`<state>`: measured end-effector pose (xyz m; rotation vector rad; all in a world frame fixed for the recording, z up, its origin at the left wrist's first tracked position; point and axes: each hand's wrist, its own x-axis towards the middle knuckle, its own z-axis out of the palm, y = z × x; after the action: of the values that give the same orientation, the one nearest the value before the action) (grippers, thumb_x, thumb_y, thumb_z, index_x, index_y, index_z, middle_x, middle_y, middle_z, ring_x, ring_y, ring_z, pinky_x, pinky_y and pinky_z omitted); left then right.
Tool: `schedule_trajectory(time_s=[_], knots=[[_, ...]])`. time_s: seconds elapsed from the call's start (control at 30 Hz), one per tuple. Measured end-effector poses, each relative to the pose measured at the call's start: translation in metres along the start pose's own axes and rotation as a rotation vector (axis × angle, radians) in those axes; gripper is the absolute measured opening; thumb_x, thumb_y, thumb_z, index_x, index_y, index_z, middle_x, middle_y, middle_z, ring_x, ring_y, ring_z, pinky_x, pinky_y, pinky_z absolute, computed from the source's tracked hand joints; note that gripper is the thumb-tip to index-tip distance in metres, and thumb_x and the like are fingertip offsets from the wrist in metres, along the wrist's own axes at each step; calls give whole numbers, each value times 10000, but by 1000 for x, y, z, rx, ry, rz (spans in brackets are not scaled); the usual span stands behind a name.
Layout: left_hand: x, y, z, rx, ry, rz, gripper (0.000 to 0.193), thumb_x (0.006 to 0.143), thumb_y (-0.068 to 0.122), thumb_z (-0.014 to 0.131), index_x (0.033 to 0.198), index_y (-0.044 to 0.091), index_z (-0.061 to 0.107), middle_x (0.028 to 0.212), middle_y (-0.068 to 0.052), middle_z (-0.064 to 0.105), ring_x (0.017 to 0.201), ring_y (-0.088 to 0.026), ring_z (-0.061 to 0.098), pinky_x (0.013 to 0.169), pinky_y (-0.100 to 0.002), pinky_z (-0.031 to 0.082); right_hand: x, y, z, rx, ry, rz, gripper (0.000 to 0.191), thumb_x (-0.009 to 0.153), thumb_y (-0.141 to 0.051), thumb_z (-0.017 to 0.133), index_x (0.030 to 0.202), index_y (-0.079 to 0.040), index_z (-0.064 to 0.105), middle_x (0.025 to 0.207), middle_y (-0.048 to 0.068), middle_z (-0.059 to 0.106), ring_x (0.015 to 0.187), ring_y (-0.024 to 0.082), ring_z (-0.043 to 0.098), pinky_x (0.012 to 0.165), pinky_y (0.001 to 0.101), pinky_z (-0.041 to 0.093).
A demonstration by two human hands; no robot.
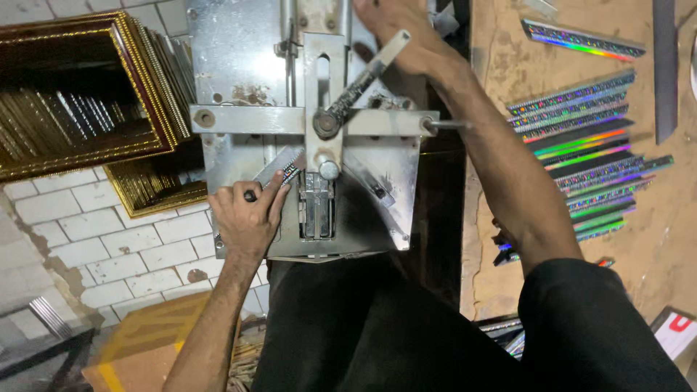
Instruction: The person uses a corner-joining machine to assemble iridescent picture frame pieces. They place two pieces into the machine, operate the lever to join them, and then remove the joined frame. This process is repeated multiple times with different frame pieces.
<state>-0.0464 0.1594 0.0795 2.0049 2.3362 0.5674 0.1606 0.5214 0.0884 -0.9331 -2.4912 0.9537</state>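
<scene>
At nine to ten o'clock a stack of gilt picture frames [80, 94] leans over the tiled floor, well apart from the work. Just right of it, at about seven o'clock of the metal joining machine [305, 131], the left hand [248, 221] is clenched around a short length of patterned moulding strip [279, 173], pressing it slantwise against the machine's left fence so its upper end points toward the central head [319, 199]. At twelve o'clock the right hand [396, 33] grasps the end of the pivoting lever [356, 91], whose lower end is pinned at the machine's middle. The step in hand looks like seating the piece for a stroke; the next move would seem to call for the strip held firm and flush while the lever is swung, with the left fingers kept clear of the head, which sits just beside them. From two to four o'clock a row of holographic moulding lengths [581, 167] lies on the brown bench [653, 247], partly behind the right forearm.
</scene>
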Motion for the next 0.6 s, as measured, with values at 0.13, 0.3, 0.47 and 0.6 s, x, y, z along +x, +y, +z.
schedule_trajectory(time_s=[0.13,0.3,0.47,0.6], knots=[[2,-1,0,18,38,-1,446,936,364,822,1364,337,699,866,3,537,887,-240,461,791,-435,366,44,-27,45,-161,80,-50,533,1090,-544,509,1196,-29,594,1147,193,486,1077,325,379,908,535,287],[5,-2,-4,-11,16,-33,444,947,355,834,1365,336,684,865,2,549,870,-243,467,777,-444,371,51,-50,28,-214,147,-89,500,1088,-548,539,1067,-52,607,1148,126,460,1108,291,319,1007,505,249],[5,-6,3,5,56,-10,467,903,362,831,1347,339,688,864,-4,554,847,-249,472,756,-446,374,64,-30,6,-50,-85,-421,274,1094,-358,582,995,-125,686,1163,13,582,1144,307,394,1054,486,314],[-5,-11,17,-45,47,1,440,858,330,834,1280,274,725,864,-38,576,823,-278,490,711,-459,383,63,-16,24,54,104,-343,321,1107,-246,693,1281,-45,513,1381,101,540,1296,345,450,1153,480,354]])
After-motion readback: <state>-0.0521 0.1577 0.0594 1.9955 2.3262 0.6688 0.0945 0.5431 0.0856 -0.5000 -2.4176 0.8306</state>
